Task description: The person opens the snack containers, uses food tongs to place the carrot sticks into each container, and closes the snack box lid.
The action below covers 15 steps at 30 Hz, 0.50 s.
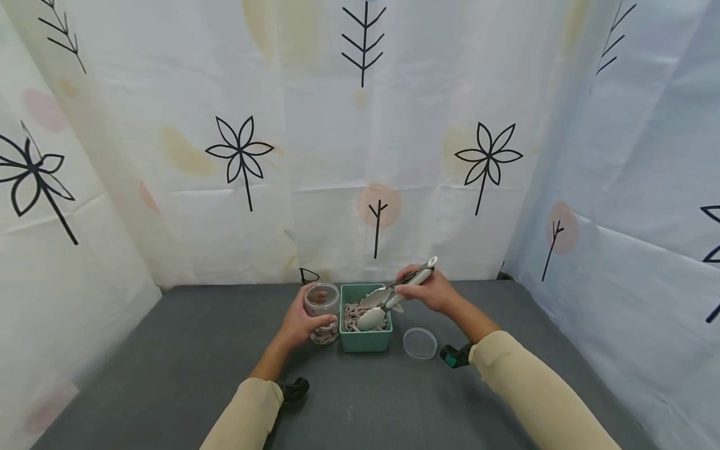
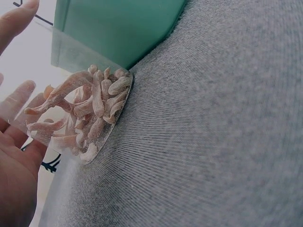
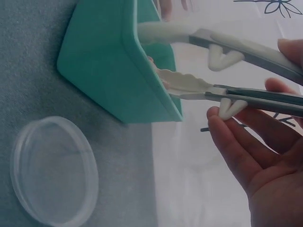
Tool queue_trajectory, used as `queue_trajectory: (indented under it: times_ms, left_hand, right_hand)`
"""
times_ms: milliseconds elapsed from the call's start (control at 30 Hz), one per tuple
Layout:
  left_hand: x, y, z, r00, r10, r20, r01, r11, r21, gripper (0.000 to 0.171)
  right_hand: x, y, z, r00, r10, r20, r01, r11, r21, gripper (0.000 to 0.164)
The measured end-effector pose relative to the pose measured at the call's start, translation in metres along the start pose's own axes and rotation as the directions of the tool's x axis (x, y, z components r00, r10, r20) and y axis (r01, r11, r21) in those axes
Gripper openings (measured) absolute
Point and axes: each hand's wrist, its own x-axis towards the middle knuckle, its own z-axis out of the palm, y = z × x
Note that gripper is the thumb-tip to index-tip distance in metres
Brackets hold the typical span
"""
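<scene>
My left hand (image 1: 297, 324) grips a clear jar (image 1: 322, 301) that stands upright, open at the top, on the dark surface. Pale, powdery dried strips (image 2: 97, 97) fill its lower part. Right beside the jar is a teal rectangular bin (image 1: 365, 342) with more of these strips (image 1: 352, 314) inside. In my right hand (image 1: 432, 292) is a pair of tongs (image 1: 417, 280) with grey-white handles and cream scalloped heads. Those heads (image 1: 371, 319) are spread apart down in the bin, over the strips. The right wrist view shows the tongs' arms apart, with the bin wall hiding their tips.
A clear round lid (image 1: 420, 343) lies on the dark grey cloth-covered table (image 1: 360, 406), to the right of the bin. White patterned curtains (image 1: 315, 231) enclose the back and both sides. A dark strapped device sits on each wrist.
</scene>
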Motion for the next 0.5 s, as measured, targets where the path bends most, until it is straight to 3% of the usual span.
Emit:
queue_trajectory:
  times_ms: [167, 367, 500]
  left_hand:
    - [0.009, -0.026, 0.002, 1.0, 0.019, -0.02, -0.019, 1.0, -0.006, 0.089]
    - [0.008, -0.023, 0.001, 1.0, 0.02, -0.017, -0.02, 1.0, 0.0, 0.087]
    - [0.002, -0.005, -0.001, 1.0, 0.024, 0.003, -0.024, 1.0, 0.006, 0.085]
  right_hand:
    - [-0.008, -0.014, 0.005, 0.998, 0.009, -0.07, -0.004, 0.997, 0.072, 0.019]
    - [-0.006, 0.006, 0.006, 0.994, -0.021, -0.109, 0.03, 0.996, 0.086, 0.02]
    - [-0.001, 0.016, 0.002, 0.995, -0.046, -0.087, 0.051, 0.997, 0.054, 0.019]
